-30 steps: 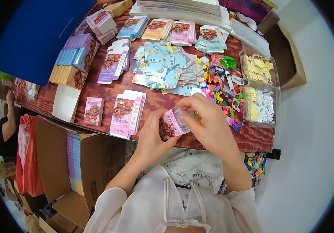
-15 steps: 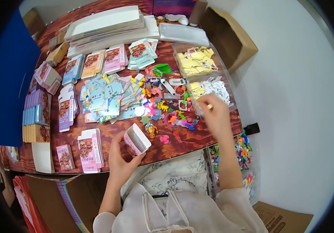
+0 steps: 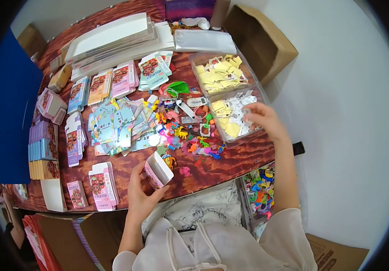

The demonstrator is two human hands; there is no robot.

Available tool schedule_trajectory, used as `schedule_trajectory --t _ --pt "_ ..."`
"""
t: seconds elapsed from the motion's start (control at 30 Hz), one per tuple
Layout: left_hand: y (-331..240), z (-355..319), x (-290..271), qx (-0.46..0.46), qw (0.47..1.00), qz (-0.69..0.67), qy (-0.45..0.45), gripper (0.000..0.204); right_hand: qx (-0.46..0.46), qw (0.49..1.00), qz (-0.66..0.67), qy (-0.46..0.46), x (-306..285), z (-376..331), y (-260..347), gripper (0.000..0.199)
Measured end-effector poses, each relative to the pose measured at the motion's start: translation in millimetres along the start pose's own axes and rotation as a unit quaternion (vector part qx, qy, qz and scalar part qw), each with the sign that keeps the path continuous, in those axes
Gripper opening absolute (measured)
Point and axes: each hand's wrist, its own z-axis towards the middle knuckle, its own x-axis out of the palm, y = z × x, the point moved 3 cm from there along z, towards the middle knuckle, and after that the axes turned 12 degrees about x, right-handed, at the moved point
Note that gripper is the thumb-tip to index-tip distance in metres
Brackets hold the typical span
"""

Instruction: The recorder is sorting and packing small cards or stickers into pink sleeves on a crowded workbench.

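Observation:
My left hand [image 3: 143, 192] is wrapped round a small pink carton [image 3: 158, 171], tilted with its top open, just above the table's front edge. Its inside looks pale, and I see nothing in it. My right hand [image 3: 266, 121] is over the lower compartment of a clear divided tray [image 3: 230, 138], its fingers curled together. Small white pieces [image 3: 238, 108] lie under the fingertips; whether one is pinched is too small to tell. Yellow paper slips [image 3: 223, 74] fill the far compartment, and some more lie beside the white pieces.
Mixed small plastic toys [image 3: 183, 132] and a heap of printed cards [image 3: 113, 124] cover the table's middle. Flattened cartons [image 3: 100, 187] are stacked at left and behind. White trays [image 3: 110, 38] stand at the back. A toy-filled bin [image 3: 260, 192] sits below the right edge.
My right hand has moved from the tray's near edge to over the white pieces. The left hand still holds the carton, nearly in place. The whole view has shifted slightly.

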Motion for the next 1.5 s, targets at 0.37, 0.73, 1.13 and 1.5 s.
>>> schedule_trajectory --t 0.37,0.73,1.13,1.5 --pt "-7.1 16.0 19.1 0.012 0.997 -0.059 0.045 0.079 0.031 0.996 -0.03 -0.076 -44.0 11.9 -1.5 0.011" --pt "-11.5 10.9 23.0 0.004 0.998 -0.037 0.045 0.077 -0.137 0.925 -0.327 -0.138 -0.4 35.4 -18.6 0.019" --pt "-1.9 4.7 9.3 0.002 0.998 -0.045 0.034 0.077 -0.046 0.939 -0.311 -0.141 5.3 35.0 -13.8 0.019" --pt "6.8 1.9 2.3 -0.003 0.999 -0.04 0.02 0.078 0.079 0.989 -0.078 -0.098 -24.5 30.7 -10.9 0.007"
